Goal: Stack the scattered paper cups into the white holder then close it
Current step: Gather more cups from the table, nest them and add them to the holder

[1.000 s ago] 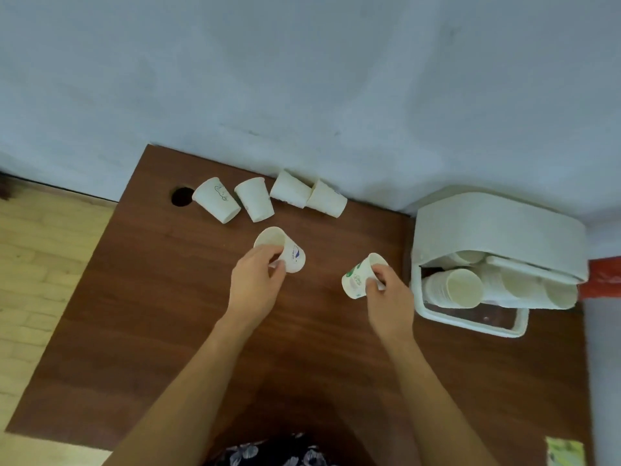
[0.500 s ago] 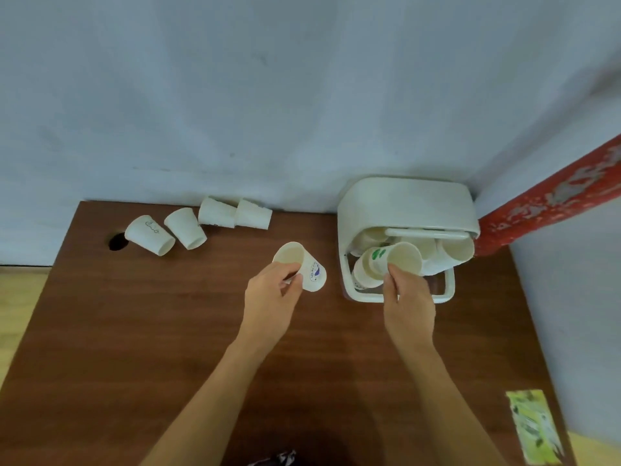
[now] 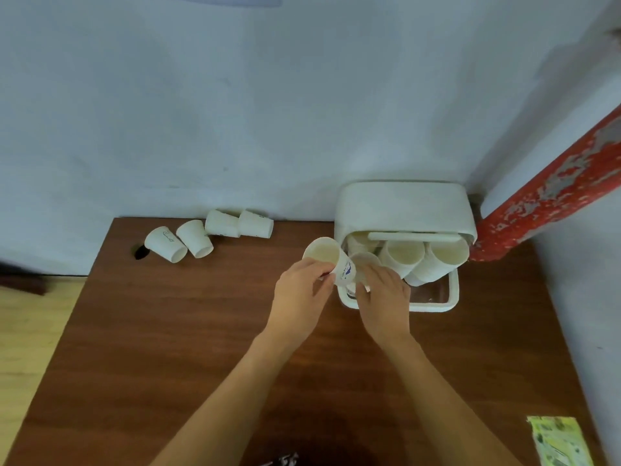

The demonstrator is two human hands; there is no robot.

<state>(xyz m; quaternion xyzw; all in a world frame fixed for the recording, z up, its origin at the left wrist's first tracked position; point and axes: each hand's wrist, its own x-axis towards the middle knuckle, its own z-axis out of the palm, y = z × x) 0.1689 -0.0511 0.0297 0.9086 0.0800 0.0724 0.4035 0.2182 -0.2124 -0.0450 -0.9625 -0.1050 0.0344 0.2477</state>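
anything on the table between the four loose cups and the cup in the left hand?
Nothing: the head view shows bare wood between the loose cups and the cup gripped by the left hand.

The dark brown wooden worktop (image 3: 168, 331) carries 4 tipped white paper cups (image 3: 208, 235), a white plastic holder (image 3: 403, 210) and a yellow-green leaflet (image 3: 559, 442).

Matt paper, smooth plastic, dark wood grain.
We see matt paper cups (image 3: 198, 242) on a smooth wood-grain table (image 3: 168, 331), a matt white plastic holder (image 3: 403, 206) with a clear glossy tray, and a red pipe (image 3: 551, 193) with flaking paint.
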